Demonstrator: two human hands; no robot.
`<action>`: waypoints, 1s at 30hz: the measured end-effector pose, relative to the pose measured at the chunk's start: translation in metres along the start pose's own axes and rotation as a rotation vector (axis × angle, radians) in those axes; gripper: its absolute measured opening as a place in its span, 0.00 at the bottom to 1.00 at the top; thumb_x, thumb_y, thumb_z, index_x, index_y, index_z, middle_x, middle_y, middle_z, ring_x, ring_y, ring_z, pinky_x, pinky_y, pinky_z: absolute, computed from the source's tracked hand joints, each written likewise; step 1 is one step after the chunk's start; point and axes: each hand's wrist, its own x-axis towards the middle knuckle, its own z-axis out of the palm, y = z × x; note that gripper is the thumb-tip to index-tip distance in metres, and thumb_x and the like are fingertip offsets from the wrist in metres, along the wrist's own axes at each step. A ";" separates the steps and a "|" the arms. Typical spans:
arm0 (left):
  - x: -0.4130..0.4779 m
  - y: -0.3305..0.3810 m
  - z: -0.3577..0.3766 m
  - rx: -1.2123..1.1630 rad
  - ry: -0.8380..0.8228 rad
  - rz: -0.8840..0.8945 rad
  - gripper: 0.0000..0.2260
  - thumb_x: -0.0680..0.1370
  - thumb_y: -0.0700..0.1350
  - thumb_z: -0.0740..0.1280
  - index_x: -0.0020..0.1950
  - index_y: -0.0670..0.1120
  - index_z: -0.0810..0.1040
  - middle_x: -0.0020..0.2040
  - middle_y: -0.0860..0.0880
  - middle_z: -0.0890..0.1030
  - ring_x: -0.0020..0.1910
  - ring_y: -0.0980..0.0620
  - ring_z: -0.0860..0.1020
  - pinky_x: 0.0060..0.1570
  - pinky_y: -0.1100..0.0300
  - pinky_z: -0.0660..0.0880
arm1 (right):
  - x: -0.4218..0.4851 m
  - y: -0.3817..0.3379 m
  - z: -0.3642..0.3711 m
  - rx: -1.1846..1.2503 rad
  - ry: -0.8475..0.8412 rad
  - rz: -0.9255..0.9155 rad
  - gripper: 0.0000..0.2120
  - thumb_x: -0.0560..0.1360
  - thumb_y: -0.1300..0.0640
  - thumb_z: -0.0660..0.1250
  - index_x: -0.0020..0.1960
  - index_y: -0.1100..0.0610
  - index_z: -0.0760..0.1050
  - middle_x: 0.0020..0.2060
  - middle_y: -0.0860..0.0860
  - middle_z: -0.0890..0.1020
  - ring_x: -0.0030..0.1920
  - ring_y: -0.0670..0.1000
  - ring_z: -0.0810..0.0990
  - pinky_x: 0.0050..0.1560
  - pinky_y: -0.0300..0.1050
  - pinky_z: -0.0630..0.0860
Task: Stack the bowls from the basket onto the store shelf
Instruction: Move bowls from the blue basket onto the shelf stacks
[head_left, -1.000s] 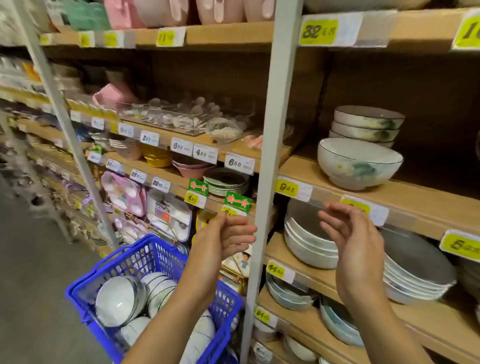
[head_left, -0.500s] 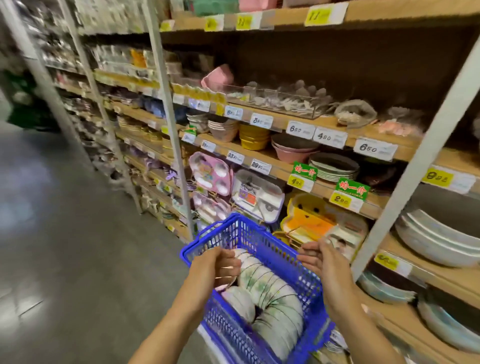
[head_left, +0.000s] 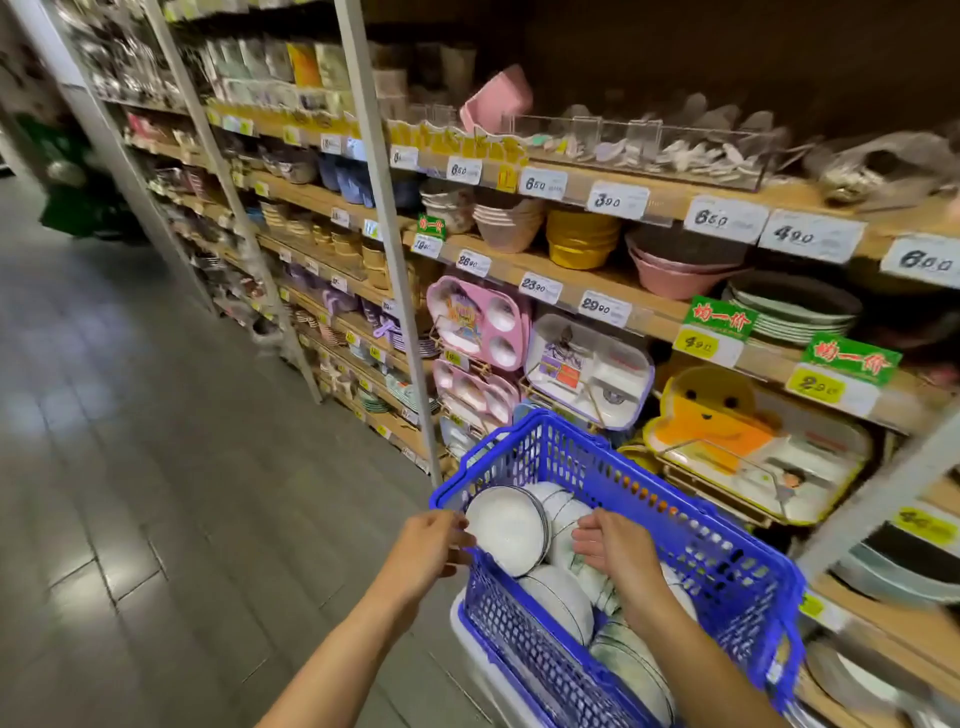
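Found the blue basket (head_left: 727, 566) at lower centre-right of the frame, resting on a white bin (head_left: 467, 639) close beside the shelf (head_left: 571, 280). Saw bowls (head_left: 558, 597) packed on edge in a row along the basket, white with dark rims, some with a green pattern on the outside. Noted the front bowl (head_left: 506, 527) at the basket's upper-left end, standing on edge with its plain white inside turned toward the camera.

Caught the left hand (head_left: 426, 545) at lower centre, just outside the basket's left corner, fingers curled and pinching the front bowl's left rim across the basket's edge. Placed the right hand (head_left: 610, 543) inside the basket, just right of that bowl, palm down, fingers bent onto the rims of the bowls behind it; could not tell through the blur whether it gripped one or only rested there.

Made out wooden shelf boards running from upper left to right edge, fronted with white and yellow price tags (head_left: 724, 218). Spotted stacked yellow bowls (head_left: 579, 239) at upper centre-right and pink trays (head_left: 475, 322) propped upright at centre, just above the basket's far end. Took in grey tiled floor (head_left: 156, 467) filling the left half of the frame.
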 end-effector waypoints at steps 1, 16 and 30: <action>0.011 0.001 -0.002 0.028 -0.012 -0.011 0.10 0.79 0.42 0.58 0.49 0.42 0.79 0.40 0.46 0.84 0.34 0.52 0.80 0.41 0.58 0.71 | 0.012 0.006 0.006 -0.008 0.006 0.015 0.13 0.80 0.60 0.58 0.44 0.62 0.79 0.38 0.57 0.84 0.39 0.55 0.82 0.42 0.46 0.76; 0.202 0.035 0.050 0.684 -0.255 0.115 0.11 0.78 0.38 0.60 0.35 0.43 0.66 0.33 0.44 0.67 0.32 0.52 0.65 0.31 0.60 0.60 | 0.154 0.061 0.040 -0.025 0.050 0.387 0.13 0.79 0.66 0.57 0.36 0.60 0.69 0.29 0.56 0.70 0.25 0.50 0.69 0.24 0.36 0.62; 0.324 -0.038 0.130 1.167 -0.731 -0.130 0.20 0.85 0.46 0.48 0.76 0.41 0.60 0.74 0.39 0.65 0.71 0.43 0.67 0.67 0.54 0.65 | 0.190 0.089 0.084 0.074 0.102 0.566 0.08 0.82 0.52 0.57 0.56 0.54 0.70 0.55 0.54 0.75 0.55 0.52 0.74 0.63 0.49 0.74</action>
